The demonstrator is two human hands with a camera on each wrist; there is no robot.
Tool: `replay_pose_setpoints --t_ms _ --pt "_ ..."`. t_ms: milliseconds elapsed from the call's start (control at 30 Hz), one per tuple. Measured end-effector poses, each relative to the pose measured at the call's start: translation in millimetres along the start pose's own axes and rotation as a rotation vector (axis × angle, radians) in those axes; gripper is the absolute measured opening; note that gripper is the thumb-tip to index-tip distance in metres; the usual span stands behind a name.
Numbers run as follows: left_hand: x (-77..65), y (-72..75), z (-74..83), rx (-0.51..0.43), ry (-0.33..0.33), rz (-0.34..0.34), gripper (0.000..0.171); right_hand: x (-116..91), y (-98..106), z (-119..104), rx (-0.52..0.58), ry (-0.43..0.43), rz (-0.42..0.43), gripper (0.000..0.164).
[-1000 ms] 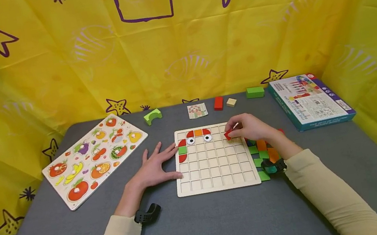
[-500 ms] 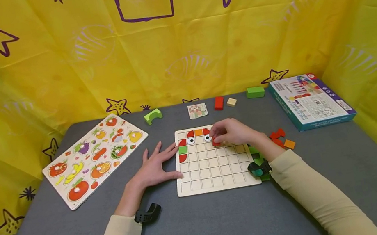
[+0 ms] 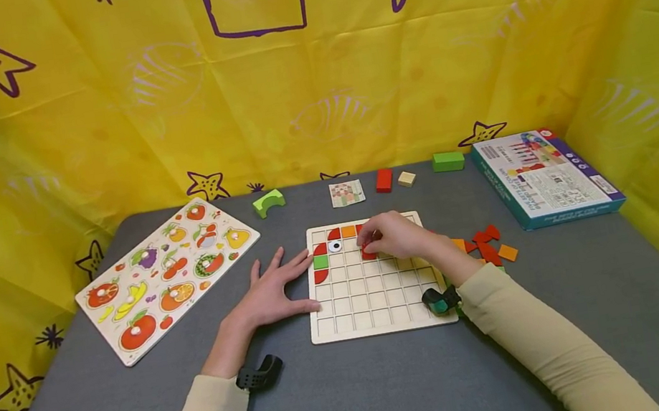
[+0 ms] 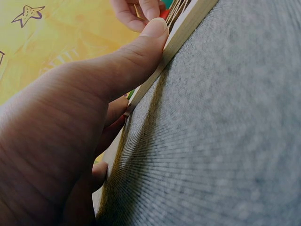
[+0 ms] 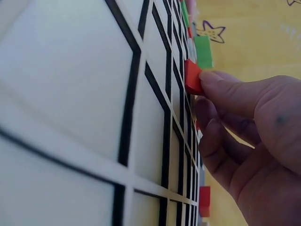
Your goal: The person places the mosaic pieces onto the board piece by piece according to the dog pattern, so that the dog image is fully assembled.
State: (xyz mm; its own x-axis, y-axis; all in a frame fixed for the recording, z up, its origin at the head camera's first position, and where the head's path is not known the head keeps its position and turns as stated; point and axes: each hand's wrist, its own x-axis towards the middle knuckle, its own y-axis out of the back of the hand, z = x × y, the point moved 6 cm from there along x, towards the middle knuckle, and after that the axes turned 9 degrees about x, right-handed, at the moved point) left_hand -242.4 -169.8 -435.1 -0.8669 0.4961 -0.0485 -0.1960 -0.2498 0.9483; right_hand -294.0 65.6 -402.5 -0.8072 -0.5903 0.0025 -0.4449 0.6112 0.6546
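Observation:
A wooden grid board (image 3: 378, 299) lies in the middle of the table. In its upper left sit red quarter-round tiles, an orange tile (image 3: 348, 231), a green tile (image 3: 321, 262) and an eye tile (image 3: 335, 246). My left hand (image 3: 272, 293) spreads its fingers at the board's left side, and its thumb (image 4: 136, 52) rests against the edge in the left wrist view. Between thumb and fingers, my right hand (image 3: 396, 236) pinches a red tile (image 5: 192, 77) close over the upper middle squares. That hand covers a second eye tile seen earlier.
Loose red and orange tiles (image 3: 487, 248) lie right of the board, partly under my right forearm. A fruit puzzle board (image 3: 142, 295) is at the left and a game box (image 3: 543, 177) at the right. Behind stand a green arch block (image 3: 269, 202), a picture card (image 3: 346, 193) and several blocks.
My right hand has moved left across the board with the red tile, from its right part to the upper middle. The left hand stays in place.

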Motion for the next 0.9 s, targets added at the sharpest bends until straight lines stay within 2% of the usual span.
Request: replay_pose_setpoints --t_ms 367,533,700,900 --pt "0.0 -0.3 -0.7 0.002 -0.004 0.002 0.096 0.2 -2.5 -1.3 -0.023 0.001 -0.01 0.008" --pt "0.0 0.0 -0.2 0.0 -0.006 0.001 0.096 -1.2 0.3 -0.9 0.02 -0.005 -0.019 0.008" --pt "0.0 -0.1 0.6 -0.001 -0.007 -0.003 0.096 -9.6 18.1 3.6 0.057 -0.014 0.017 0.012" --pt "-0.6 -0.2 -0.3 -0.004 -0.004 -0.003 0.096 -26.7 49.8 21.4 0.022 -0.077 0.071 0.014"
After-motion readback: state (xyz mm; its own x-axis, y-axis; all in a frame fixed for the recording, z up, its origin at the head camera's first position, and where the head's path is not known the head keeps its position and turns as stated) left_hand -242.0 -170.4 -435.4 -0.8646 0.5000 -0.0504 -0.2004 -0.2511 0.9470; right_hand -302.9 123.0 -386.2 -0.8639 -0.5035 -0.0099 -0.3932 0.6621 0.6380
